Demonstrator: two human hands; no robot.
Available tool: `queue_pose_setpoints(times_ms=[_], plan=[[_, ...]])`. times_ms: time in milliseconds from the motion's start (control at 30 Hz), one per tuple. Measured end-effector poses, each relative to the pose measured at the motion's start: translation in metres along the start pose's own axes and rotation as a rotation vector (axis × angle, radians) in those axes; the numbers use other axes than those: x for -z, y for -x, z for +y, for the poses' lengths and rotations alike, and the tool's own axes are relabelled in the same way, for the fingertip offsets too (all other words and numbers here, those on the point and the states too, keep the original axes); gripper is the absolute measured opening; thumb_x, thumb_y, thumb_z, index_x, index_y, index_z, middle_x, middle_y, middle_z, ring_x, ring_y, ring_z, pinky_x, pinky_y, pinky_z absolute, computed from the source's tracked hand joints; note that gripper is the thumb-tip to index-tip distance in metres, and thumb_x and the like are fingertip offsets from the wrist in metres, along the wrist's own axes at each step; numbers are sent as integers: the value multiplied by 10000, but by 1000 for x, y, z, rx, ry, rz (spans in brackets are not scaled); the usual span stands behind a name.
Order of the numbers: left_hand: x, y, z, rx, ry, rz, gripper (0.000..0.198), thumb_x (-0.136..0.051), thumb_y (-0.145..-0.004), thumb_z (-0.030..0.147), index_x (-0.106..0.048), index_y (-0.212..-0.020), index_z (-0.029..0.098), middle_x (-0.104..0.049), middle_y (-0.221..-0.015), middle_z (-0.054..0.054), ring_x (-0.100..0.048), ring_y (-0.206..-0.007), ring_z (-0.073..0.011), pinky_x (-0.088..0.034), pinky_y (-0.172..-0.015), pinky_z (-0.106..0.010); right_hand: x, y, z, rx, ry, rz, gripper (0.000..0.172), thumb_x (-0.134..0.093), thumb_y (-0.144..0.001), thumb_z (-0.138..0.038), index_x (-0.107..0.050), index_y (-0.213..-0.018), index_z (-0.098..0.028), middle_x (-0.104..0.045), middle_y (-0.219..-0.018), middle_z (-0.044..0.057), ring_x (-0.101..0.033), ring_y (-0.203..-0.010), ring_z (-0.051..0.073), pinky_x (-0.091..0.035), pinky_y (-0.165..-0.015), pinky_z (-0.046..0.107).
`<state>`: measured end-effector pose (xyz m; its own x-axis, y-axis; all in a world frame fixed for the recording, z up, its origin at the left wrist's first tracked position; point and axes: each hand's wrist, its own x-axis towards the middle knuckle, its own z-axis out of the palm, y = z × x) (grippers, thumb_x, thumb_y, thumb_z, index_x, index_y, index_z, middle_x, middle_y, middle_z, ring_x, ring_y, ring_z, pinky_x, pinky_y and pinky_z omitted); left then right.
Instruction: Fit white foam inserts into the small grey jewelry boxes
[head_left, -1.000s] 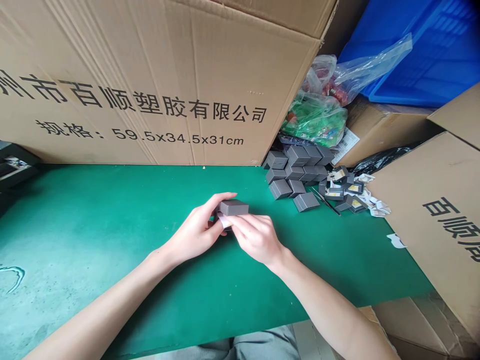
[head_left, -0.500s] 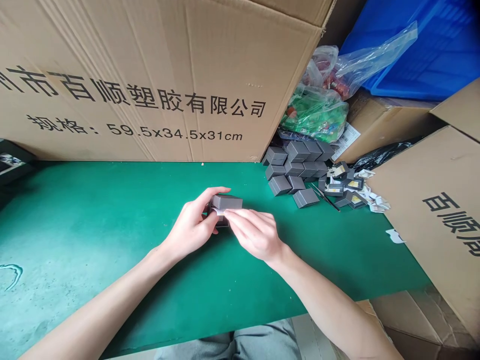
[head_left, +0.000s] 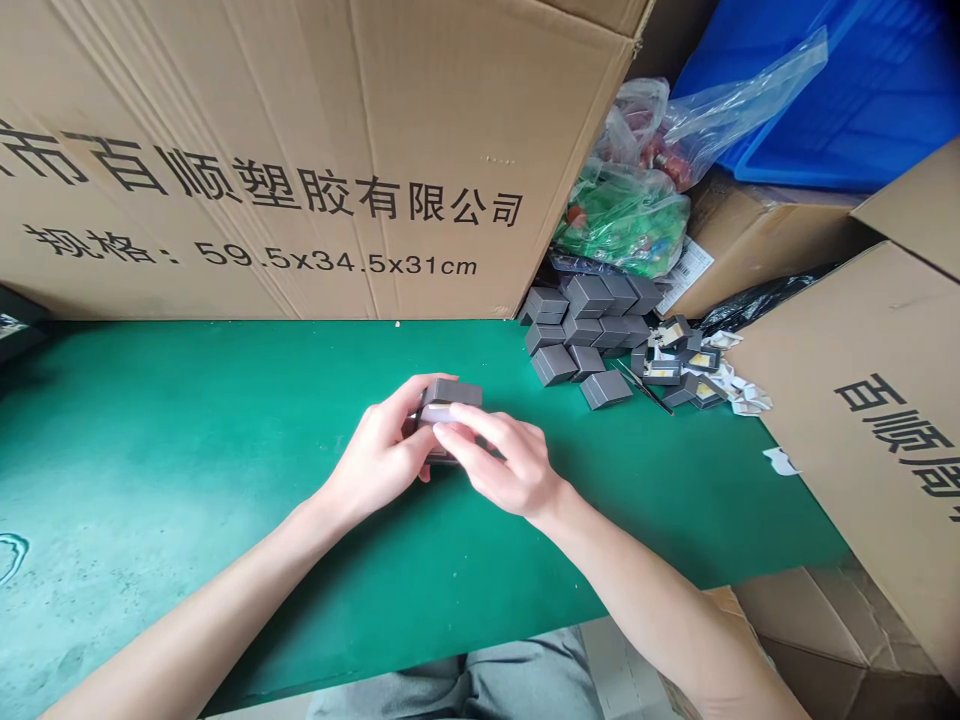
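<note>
Between left grip (head_left: 379, 452) and right grip (head_left: 506, 462), grey box (head_left: 450, 393).

We're in a packing workshop: a green-matted surface (head_left: 150, 480) hemmed in by printed cardboard cartons (head_left: 262, 120), a blue plastic crate (head_left: 847, 100) and piled small grey boxes (head_left: 585, 310).

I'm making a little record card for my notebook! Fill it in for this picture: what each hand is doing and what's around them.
left hand: holds a gray box
right hand: fingers pressed on the front of the same box
under the hands: green mat
nearby: pile of closed boxes; open boxes
behind: cardboard carton; blue crate
</note>
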<state>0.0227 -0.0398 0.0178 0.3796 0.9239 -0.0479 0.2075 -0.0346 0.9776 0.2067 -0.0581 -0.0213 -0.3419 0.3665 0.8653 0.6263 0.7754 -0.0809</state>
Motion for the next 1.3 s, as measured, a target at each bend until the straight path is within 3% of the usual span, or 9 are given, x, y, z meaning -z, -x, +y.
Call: queue_pose_setpoints(times_ms=[133, 300, 500, 633, 833, 1167, 1300], plan=[[1, -3, 2, 65, 157, -24, 382, -551, -852, 204, -598, -1231, 201, -630, -784, 7, -599, -626, -154, -504, -423, -222, -2, -2, 1, -146, -11, 77, 489, -700, -916, -174, -617, -1383, -293, -702, -1179, 104, -717, -999, 239, -664, -830, 351], [2, -3, -2, 34, 25, -25, 361, -549, -871, 210, -598, -1228, 218, -687, -901, -18, -609, -627, -146, -511, -455, -232, -3, -7, 5, -352, -169, -43, 533, -669, -947, -275, -523, -1459, -289, -628, -1324, 126, -645, -1213, 254, -642, -915, 371], [0, 0, -3, -26, -97, -54, 449, -513, -875, 212, -585, -1318, 220, -711, -857, -23, -629, -592, -150, -510, -497, -246, -2, -12, 0, -412, -249, -51, 495, -650, -964, -252, -520, -1442, -274, -697, -1236, 93, -683, -1109, 203, -618, -928, 334], [0, 1, -1, -38, -157, -82, 525, -492, -871, 193, -530, -1393, 227, -702, -791, 5, -599, -519, -129, -494, -503, -239, -3, -11, -3, -431, -227, -60, 441, -657, -962, -254, -555, -1391, -246, -674, -1237, 107, -663, -1160, 209, -587, -1006, 356], [-2, 4, 2, -57, -226, -110, 561, -476, -868, 158, -494, -1423, 238, -642, -717, 51, -574, -520, -124, -444, -493, -217, -4, -12, -8, -514, -238, -44, 315, -666, -947, -241, -634, -1260, -259, -642, -1185, 90, -661, -1126, 202, -593, -982, 349], [-3, 2, -3, -77, -269, -93, 572, -468, -875, 190, -466, -1446, 230, -681, -803, 19, -590, -553, -128, -459, -529, -226, -7, -11, -10, -745, -383, -46, 239, -705, -906, -235, -671, -1141, -250, -627, -1185, 83, -645, -1104, 202, -599, -894, 320], [-3, 3, -1, -88, -253, -95, 640, -479, -860, 173, -391, -1490, 245, -723, -969, -12, -593, -585, -118, -477, -566, -233, -6, -13, -10, -756, -417, -49, 111, -698, -903, -218, -666, -1009, -224, -659, -1065, 63, -663, -1002, 184, -593, -823, 294]])
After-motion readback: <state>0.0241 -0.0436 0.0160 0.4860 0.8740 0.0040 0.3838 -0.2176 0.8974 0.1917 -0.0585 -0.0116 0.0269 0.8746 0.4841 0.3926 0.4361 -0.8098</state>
